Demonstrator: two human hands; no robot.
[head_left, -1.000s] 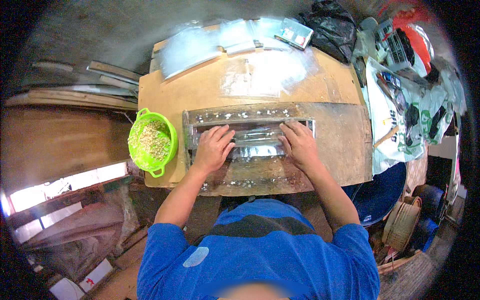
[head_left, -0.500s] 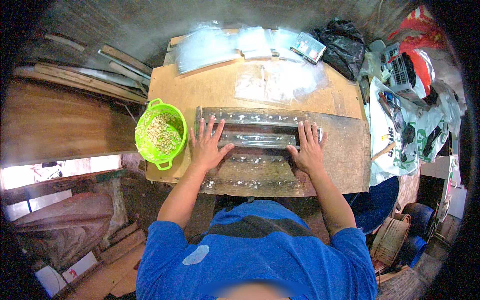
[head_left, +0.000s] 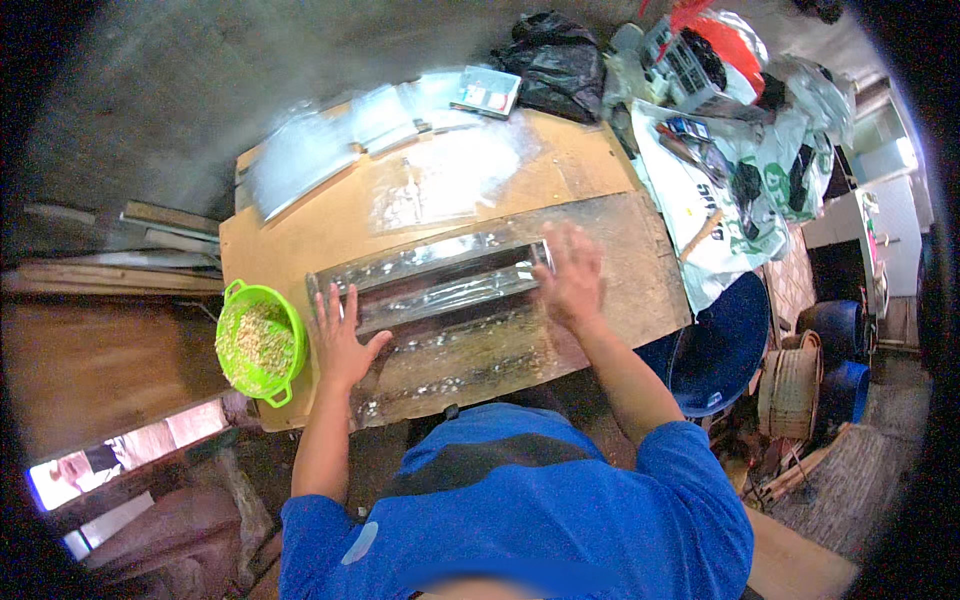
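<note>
A long, dark, narrow wooden form [head_left: 440, 262] lies crosswise on the speckled board [head_left: 470, 350], with shiny clear plastic film [head_left: 455, 295] stretched along it. At its left end my left hand [head_left: 342, 345] rests flat, fingers spread. My right hand [head_left: 574, 275] is at the right end, fingers extended and slightly blurred, with the thumb side near the film's end. Nothing is gripped in either hand. Left of my left hand stands a bright green colander [head_left: 290, 397] holding pale chopped pieces [head_left: 262, 342].
Clear plastic sheets [head_left: 425, 190] and stacked bags [head_left: 300, 165] lie on the far side of the table, beside a small clear-lidded box [head_left: 486, 92]. A black bag [head_left: 553, 68] sits behind. White sacking with tools [head_left: 700, 200] is at the right, above a blue chair [head_left: 725, 350].
The view has swung to the right, so the table appears tilted and shifted left. My right hand has shifted at the form's right end; my left stays at the left end.
</note>
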